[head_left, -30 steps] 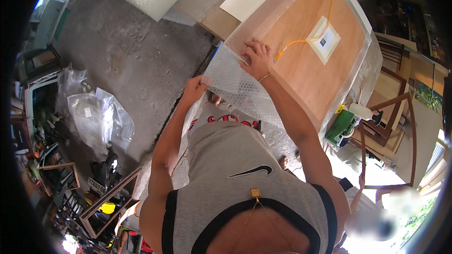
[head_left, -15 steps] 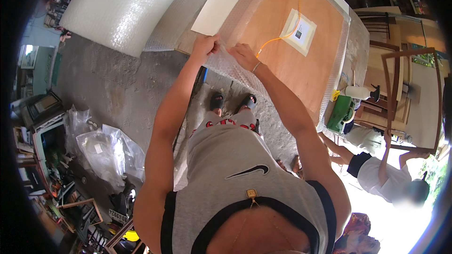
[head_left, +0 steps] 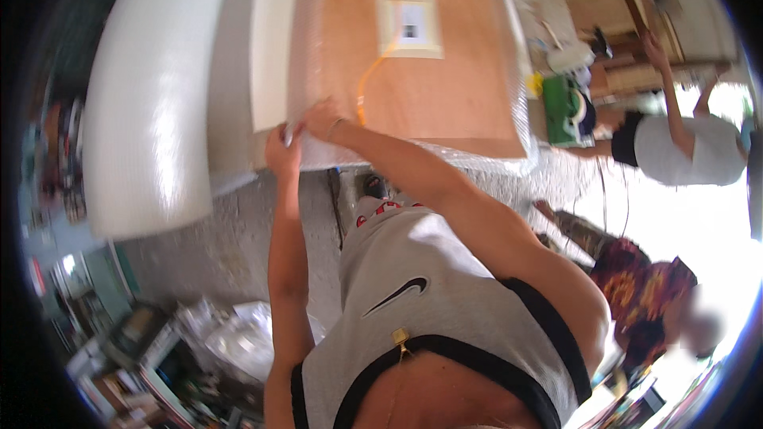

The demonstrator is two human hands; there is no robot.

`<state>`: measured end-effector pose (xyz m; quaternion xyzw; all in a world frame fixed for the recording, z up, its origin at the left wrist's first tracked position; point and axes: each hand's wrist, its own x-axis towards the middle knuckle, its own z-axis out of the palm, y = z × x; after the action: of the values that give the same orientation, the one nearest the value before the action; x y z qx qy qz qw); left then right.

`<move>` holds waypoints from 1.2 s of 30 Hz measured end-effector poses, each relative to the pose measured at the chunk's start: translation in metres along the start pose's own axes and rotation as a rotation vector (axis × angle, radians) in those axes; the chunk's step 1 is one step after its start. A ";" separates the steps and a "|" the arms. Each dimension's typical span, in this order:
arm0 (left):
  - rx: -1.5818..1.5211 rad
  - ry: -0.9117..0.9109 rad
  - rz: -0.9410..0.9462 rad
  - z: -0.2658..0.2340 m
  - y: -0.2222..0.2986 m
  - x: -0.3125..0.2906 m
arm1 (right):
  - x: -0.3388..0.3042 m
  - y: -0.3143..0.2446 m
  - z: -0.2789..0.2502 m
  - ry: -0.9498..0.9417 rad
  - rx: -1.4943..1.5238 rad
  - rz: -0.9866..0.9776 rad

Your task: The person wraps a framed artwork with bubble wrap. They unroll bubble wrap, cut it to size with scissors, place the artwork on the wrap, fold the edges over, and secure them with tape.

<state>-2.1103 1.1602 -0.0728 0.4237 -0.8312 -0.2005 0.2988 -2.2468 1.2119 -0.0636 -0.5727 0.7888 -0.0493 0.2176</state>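
A wide plywood panel (head_left: 469, 87) lies on the work surface, with clear bubble wrap (head_left: 306, 48) folded over its left edge. My left hand (head_left: 282, 151) is closed on the near corner of that wrap, where a pale, shiny bit shows between thumb and fingers. Right beside it my right hand (head_left: 322, 117) pinches the folded wrap, its fingers partly smeared by motion. An orange cord (head_left: 364, 87) runs over the panel to a white card (head_left: 415, 25) framed by pale tape. Left of the wrap lies a long cream strip (head_left: 274, 48).
A big roll of bubble wrap (head_left: 151, 111) occupies the left side. Clear plastic bags (head_left: 242, 342) lie on the floor. To the right are a green box (head_left: 562, 111), a white spray bottle (head_left: 571, 57), a person in a white shirt (head_left: 675, 143) and another in patterned clothes (head_left: 636, 286).
My view has turned, so the panel and roll stand straighter. My right hand has come in against my left at the wrap's corner. More of the person in patterned clothes shows.
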 end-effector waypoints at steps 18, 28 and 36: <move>-0.202 -0.289 -0.615 -0.005 -0.031 0.058 | -0.439 0.353 -0.037 1.355 0.299 1.415; -0.205 -0.707 -1.035 -0.026 -0.034 0.090 | -0.501 0.435 -0.037 0.807 1.833 0.633; -0.232 -0.837 -1.100 -0.029 -0.034 0.101 | -0.519 0.422 0.004 0.830 1.305 0.534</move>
<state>-2.1182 1.0557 -0.0381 0.6355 -0.5145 -0.5564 -0.1479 -2.4877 1.8359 -0.0559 -0.0586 0.7277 -0.6529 0.2019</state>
